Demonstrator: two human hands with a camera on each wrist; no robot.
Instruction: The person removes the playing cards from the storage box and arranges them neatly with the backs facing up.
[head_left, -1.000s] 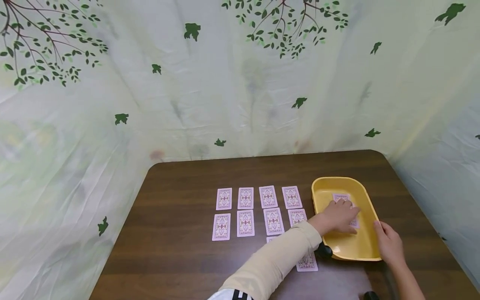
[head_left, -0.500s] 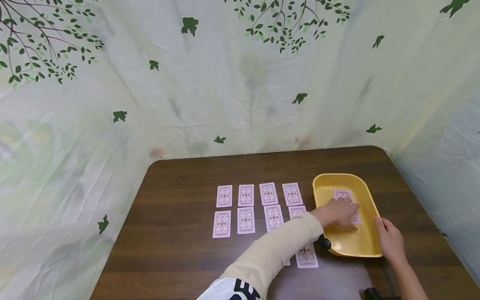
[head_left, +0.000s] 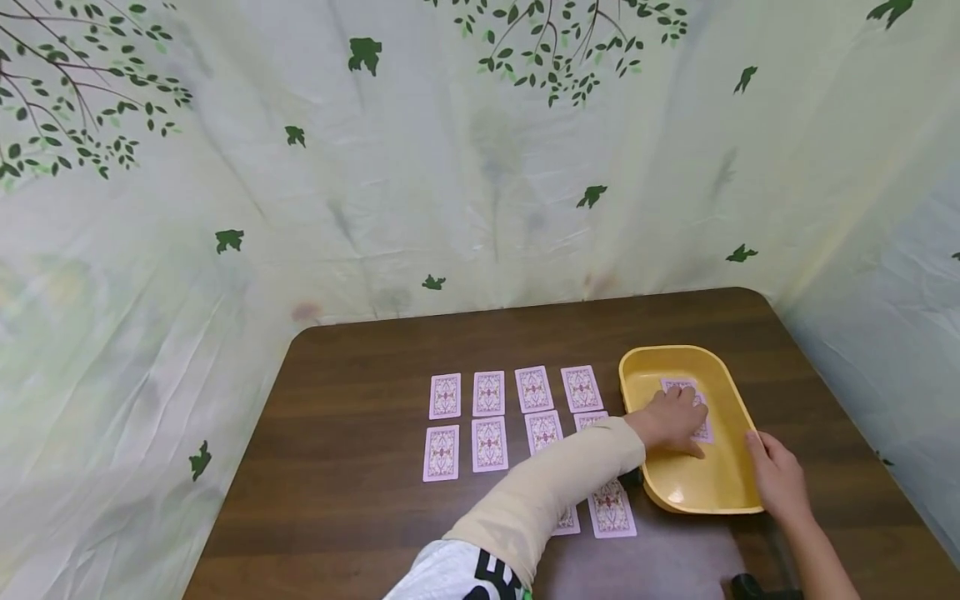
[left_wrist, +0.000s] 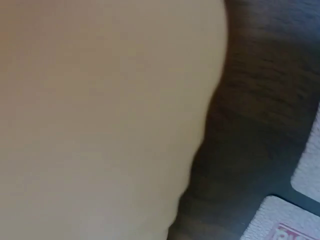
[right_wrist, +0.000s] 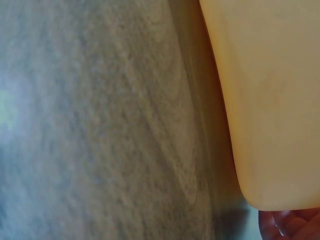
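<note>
My left hand point(head_left: 670, 421) reaches across into a yellow tray point(head_left: 727, 487), its fingers spread low over face-down playing cards point(head_left: 703, 432) with purple-patterned backs. The thumb points toward the near side, apart from the fingers, over the tray floor. Part of these cards is hidden under the hand. My right hand point(head_left: 780, 479) holds the tray's right rim, thumb on top; in the right wrist view, fingers point(right_wrist: 295, 225) curl at the tray's corner. Pale skin or sleeve fills most of the left wrist view.
Left of the tray, playing cards point(head_left: 490, 444) lie face down in rows on the dark wooden table point(head_left: 360, 500). My left sleeve point(head_left: 551, 492) covers several of them. A black device point(head_left: 746, 587) sits by the right forearm. A leaf-printed curtain point(head_left: 480, 208) hangs behind the table.
The left hand has drawn back slightly to the left over the tray cards. The right hand keeps its hold on the rim. The head view has shifted a little.
</note>
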